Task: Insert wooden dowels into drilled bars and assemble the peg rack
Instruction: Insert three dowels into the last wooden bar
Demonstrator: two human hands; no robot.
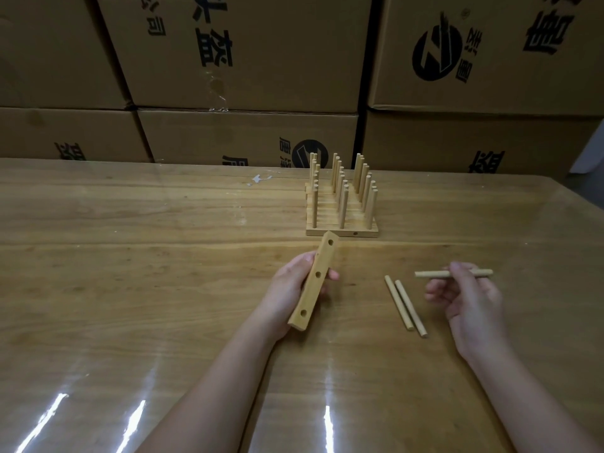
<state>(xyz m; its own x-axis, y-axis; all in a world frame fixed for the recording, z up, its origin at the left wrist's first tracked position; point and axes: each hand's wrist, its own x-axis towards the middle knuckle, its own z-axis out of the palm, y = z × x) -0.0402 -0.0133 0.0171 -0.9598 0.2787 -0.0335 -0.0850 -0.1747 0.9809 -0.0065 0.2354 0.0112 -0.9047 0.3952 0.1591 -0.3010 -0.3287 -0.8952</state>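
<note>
Cardboard boxes (pixel 245 60) stand stacked behind the bench (pixel 130 256), all closed, so what is in them cannot be told. Near the far edge of the bench stands the rack (pixel 327 232), a flat base made of bars side by side. It holds upright pegs in three rows running away from the camera.

Just in front of the rack, the left hand (pixel 294 286) holds a bar (pixel 310 295) clear of the bench. The bar is tilted with its far end close to the rack base, and three drilled holes face up. The fingers (pixel 333 275) wrap round its middle from below.

To the right, the right hand (pixel 470 299) pinches a dowel (pixel 431 274) between fingertips and thumb, level and crosswise. Between the hands two more dowels (pixel 411 308) lie on the bench, touching side by side. Nothing stands between the held dowel and the bar.
</note>
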